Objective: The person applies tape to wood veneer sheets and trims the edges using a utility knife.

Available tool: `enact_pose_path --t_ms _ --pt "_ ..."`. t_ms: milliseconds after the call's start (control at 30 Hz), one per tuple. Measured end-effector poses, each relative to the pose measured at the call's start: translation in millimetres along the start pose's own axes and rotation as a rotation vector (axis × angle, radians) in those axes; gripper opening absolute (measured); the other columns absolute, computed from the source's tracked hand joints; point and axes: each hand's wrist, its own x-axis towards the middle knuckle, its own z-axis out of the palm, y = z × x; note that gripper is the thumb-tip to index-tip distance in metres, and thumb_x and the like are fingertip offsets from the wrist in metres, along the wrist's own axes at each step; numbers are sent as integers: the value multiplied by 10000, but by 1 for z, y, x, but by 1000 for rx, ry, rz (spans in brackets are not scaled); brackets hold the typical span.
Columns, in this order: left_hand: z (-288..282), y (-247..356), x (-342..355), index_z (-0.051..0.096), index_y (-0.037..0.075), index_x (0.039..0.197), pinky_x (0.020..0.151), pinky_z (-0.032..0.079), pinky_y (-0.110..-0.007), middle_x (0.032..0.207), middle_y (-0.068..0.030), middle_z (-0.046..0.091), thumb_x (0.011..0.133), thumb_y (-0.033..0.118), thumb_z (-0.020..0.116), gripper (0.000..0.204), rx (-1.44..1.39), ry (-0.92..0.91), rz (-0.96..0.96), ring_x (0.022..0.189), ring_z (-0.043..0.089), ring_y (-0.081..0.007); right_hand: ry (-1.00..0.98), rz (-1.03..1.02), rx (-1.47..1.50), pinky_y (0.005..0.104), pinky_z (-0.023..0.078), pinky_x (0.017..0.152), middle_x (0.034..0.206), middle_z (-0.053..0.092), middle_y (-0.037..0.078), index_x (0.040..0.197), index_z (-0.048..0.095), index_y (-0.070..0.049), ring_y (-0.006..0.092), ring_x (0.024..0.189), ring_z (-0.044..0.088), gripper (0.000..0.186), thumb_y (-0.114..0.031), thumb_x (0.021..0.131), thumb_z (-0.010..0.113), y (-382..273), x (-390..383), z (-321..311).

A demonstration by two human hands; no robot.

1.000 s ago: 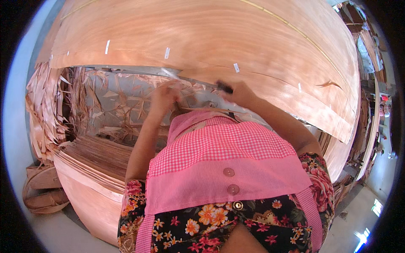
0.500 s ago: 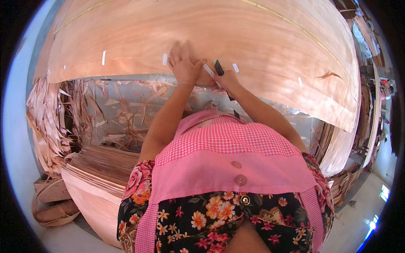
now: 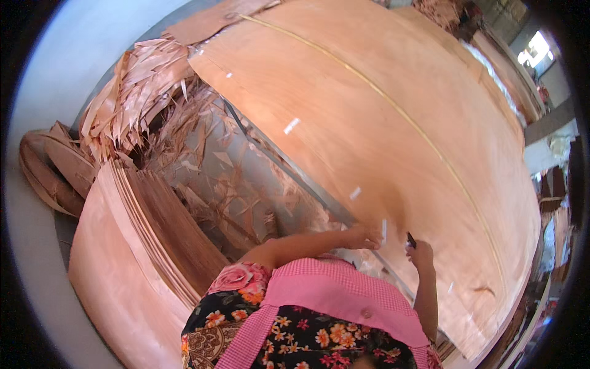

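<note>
My left hand [image 3: 367,238], fingers bent, pinches the lower end of a short white strip [image 3: 384,229] just above a large pale wood veneer sheet [image 3: 375,141]. My right hand [image 3: 419,252], just to its right, is closed on a slim black tool [image 3: 411,238] pointing up over the sheet. Short white patches [image 3: 292,125] dot the sheet along its near side, and a long thin yellow strip [image 3: 399,107] crosses it lengthwise. A pink checked apron over flowered clothing fills the lower middle of the view.
A stack of veneer sheets [image 3: 132,234] stands at my lower left, with curled offcuts [image 3: 129,92] heaped beyond it. Scraps lie on the grey floor [image 3: 221,160] below the sheet's edge. Curved wood pieces [image 3: 49,172] lean by the left wall. More stacked material lines the right side.
The view has swung round, so the sheet's edge now runs diagonally. My left hand, spread on the sheet half a second ago, has drawn back with bent fingers; the two hands are slightly farther apart.
</note>
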Motion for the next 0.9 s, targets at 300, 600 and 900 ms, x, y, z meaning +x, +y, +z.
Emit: enact_pose_path --t_ms 300,600,900 --pt "-206 -120 -304 585 91 1035 739 438 -402 956 -167 586 813 262 502 292 29 514 -621 845 563 -339 -222 -196 629 264 452 452 735 605 86 1036 536 -17 167 570 598 352 -176 738 631 -249 41 144" --pt "-353 -120 -454 591 59 1015 718 458 -341 907 -168 606 802 202 548 260 -65 924 -859 828 593 -302 -172 -807 225 349 453 652 894 587 189 1257 387 -121 247 767 596 561 -127 739 602 -616 106 228" --pt "-609 -234 -570 538 -31 1077 776 429 -266 1027 -112 593 834 142 538 298 -171 1065 -716 921 550 -154 377 -984 254 366 440 787 1096 530 150 1197 465 -142 299 967 518 499 46 736 498 -857 304 266"
